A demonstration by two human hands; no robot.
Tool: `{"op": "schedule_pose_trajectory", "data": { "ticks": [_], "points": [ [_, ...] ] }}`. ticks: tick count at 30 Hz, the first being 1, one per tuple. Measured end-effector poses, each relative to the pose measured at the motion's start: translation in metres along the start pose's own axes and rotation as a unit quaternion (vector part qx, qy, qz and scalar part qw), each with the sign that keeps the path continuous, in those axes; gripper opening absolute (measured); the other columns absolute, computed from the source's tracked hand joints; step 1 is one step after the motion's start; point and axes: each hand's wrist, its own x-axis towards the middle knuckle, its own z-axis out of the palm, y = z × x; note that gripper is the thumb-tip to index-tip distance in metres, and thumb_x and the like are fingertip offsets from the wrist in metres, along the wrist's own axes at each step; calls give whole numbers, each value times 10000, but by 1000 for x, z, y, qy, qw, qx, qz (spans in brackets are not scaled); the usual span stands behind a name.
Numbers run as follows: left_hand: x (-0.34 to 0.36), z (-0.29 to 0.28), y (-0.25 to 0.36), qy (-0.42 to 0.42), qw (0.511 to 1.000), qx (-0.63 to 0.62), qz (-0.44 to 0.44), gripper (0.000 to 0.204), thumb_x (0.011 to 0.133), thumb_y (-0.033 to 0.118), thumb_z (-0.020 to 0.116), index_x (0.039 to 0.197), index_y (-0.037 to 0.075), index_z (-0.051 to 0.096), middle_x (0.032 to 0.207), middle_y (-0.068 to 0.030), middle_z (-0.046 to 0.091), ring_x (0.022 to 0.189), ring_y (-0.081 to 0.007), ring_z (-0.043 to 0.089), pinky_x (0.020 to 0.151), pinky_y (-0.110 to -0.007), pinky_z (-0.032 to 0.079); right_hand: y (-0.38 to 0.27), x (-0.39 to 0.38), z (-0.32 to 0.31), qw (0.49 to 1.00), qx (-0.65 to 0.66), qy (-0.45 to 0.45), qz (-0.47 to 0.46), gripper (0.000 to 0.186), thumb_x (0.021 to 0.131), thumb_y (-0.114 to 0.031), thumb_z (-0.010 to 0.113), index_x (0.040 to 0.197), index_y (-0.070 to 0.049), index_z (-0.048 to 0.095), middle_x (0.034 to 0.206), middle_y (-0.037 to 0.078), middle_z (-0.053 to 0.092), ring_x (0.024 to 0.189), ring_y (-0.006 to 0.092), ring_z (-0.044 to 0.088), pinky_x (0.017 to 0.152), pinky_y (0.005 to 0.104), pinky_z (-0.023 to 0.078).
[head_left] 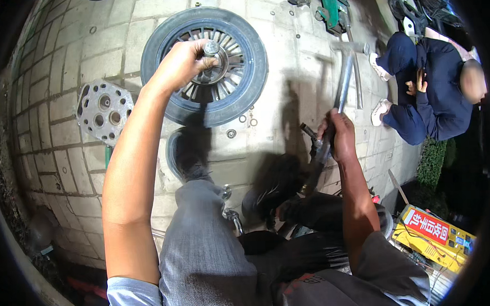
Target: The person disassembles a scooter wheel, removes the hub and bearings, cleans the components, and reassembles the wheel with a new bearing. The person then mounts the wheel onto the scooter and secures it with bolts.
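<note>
A spoked wheel with a dark tyre (257, 71) lies flat on the paving in front of me. Over its hub, my left hand (185, 63) is closed round a metal rod whose round, flat end (211, 48) points up. How far the rod reaches into the hub is hidden. To the right of the wheel, my right hand (340, 136) grips the long metal handle of a hammer (344, 82). Its head is raised at the far end, slightly blurred. My shoe (191, 157) rests near the tyre's near edge.
A metal plate with several holes (106, 112) lies left of the wheel. Rings and a small bearing (231, 133) sit on the paving nearby. A green jack (333, 12) stands far right. A person in dark clothes (437, 92) crouches at the right, above a yellow box (429, 246).
</note>
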Motion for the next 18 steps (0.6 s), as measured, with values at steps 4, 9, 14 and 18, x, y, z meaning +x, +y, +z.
{"op": "schedule_pose_trajectory", "data": {
  "ticks": [4, 9, 14, 18],
  "points": [
    [0, -3, 7, -18, 999, 26, -12, 283, 832, 92, 716, 1099, 20, 657, 881, -27, 686, 788, -81, 576, 765, -286, 498, -48, -46, 43, 983, -171, -66, -30, 265, 950, -303, 597, 870, -55, 545, 619, -17, 481, 532, 66, 437, 490, 232, 367],
    [4, -2, -5, -36, 999, -7, 24, 271, 824, 95, 718, 1081, 24, 665, 897, -24, 691, 834, -84, 589, 796, -285, 493, -49, -74, 77, 953, -245, -104, -146, 297, 936, -301, 621, 927, -12, 552, 658, -19, 483, 608, 73, 433, 526, 256, 373],
    [3, -5, 1, -40, 999, -29, -8, 247, 820, 88, 721, 1052, 19, 671, 895, -17, 691, 839, -90, 590, 825, -291, 487, -59, -68, 101, 877, -417, -115, -209, 354, 939, -325, 596, 942, 24, 545, 580, 130, 550, 512, 239, 565, 503, 370, 436],
    [3, -3, -4, -14, 999, -35, 36, 235, 818, 81, 723, 1036, 13, 666, 894, -10, 690, 847, -89, 585, 827, -292, 487, -59, -62, 105, 864, -446, -120, -199, 365, 935, -324, 594, 980, 36, 557, 600, 165, 570, 532, 284, 586, 519, 384, 447]
  ]
}}
